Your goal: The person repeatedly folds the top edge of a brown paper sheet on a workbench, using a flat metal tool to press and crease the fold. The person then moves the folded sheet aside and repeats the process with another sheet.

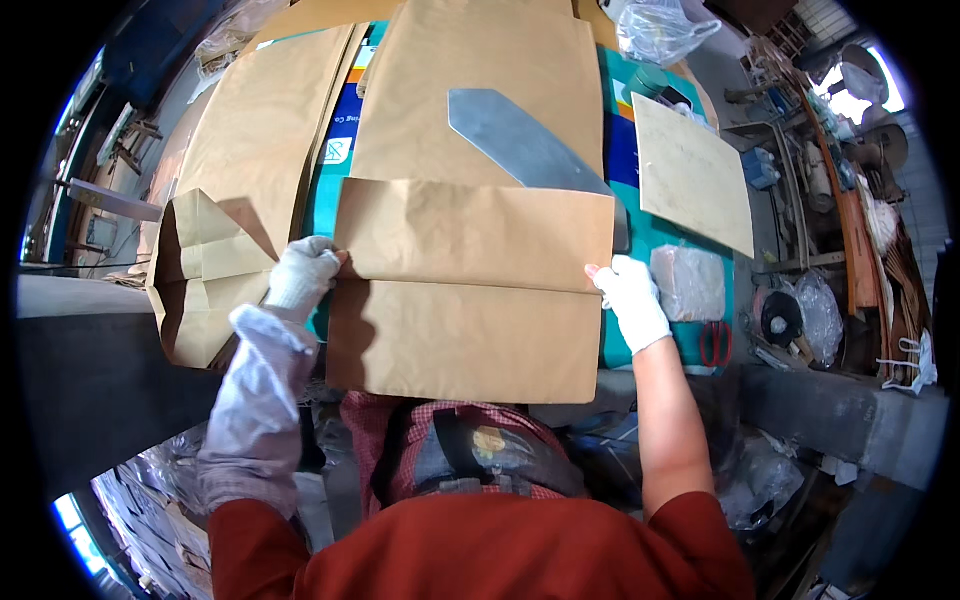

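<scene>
A brown kraft paper bag (465, 335) with a crease across its middle is held up in front of my body. My left hand (303, 275), in a white glove, pinches its left edge near the crease. My right hand (632, 300), gloved too with bare fingertips, pinches the right edge at about the same height. Behind it a grey pointed flat plate (520, 140) lies on a stack of brown paper (480, 50), its lower end partly hidden. Beside my left hand is another paper bag (205, 265) with its end folded open.
A pile of flat brown paper bags (255, 110) lies at the left. On the right are an off-white board (695, 170), a plastic-wrapped block (690, 283) and red-handled scissors (715, 343). A clear plastic bag (660, 30) sits at the far right.
</scene>
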Demonstrator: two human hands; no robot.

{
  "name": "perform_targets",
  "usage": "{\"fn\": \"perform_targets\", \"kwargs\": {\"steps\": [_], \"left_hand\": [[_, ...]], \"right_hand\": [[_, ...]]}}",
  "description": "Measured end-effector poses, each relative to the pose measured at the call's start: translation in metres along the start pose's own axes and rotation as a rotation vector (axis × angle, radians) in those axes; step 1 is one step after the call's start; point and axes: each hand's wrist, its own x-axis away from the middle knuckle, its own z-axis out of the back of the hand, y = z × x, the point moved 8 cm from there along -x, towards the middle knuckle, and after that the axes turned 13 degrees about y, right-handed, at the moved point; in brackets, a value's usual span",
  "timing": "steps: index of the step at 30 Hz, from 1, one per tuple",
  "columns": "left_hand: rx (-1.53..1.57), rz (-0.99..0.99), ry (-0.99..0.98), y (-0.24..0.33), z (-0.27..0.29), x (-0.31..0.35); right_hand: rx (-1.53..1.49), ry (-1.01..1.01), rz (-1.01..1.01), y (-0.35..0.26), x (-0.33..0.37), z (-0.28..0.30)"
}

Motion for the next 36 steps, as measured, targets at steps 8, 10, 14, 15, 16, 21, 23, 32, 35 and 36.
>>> {"fn": "perform_targets", "kwargs": {"steps": [8, 10, 14, 15, 16, 21, 23, 32, 35, 36], "left_hand": [[-0.339, -0.231, 0.393, 0.011, -0.013, 0.014], [-0.339, -0.218, 0.352, 0.01, -0.016, 0.01], [-0.331, -0.239, 0.373, 0.009, -0.014, 0.009], [-0.293, -0.23, 0.369, 0.01, -0.014, 0.01], [-0.256, -0.222, 0.364, 0.012, -0.011, 0.011], [-0.578, -0.203, 0.129, 0.024, -0.008, -0.006], [-0.802, -0.316, 0.178, 0.055, -0.005, -0.003], [0.022, -1.478, -0.034, 0.159, -0.085, 0.088], [-0.337, -1.134, 0.007, 0.108, -0.055, 0.051], [-0.327, -1.124, 0.054, 0.087, -0.039, 0.043]], "right_hand": [[0.296, 0.384, 0.346, -0.017, 0.021, -0.009], [0.355, 0.489, 0.484, -0.011, 0.027, -0.012], [0.588, 0.588, 0.691, -0.041, 0.036, -0.016], [0.655, 0.569, 0.893, -0.053, 0.039, -0.022], [0.719, 0.544, 1.094, -0.066, 0.039, -0.028], [0.502, 0.256, 1.097, -0.102, 0.035, -0.066], [0.498, 0.213, 1.046, -0.106, 0.031, -0.064], [0.463, 0.084, 1.167, -0.163, 0.036, -0.144], [0.459, 0.229, 1.067, -0.123, 0.036, -0.072], [0.481, 0.307, 1.067, -0.096, 0.031, -0.052]]}}
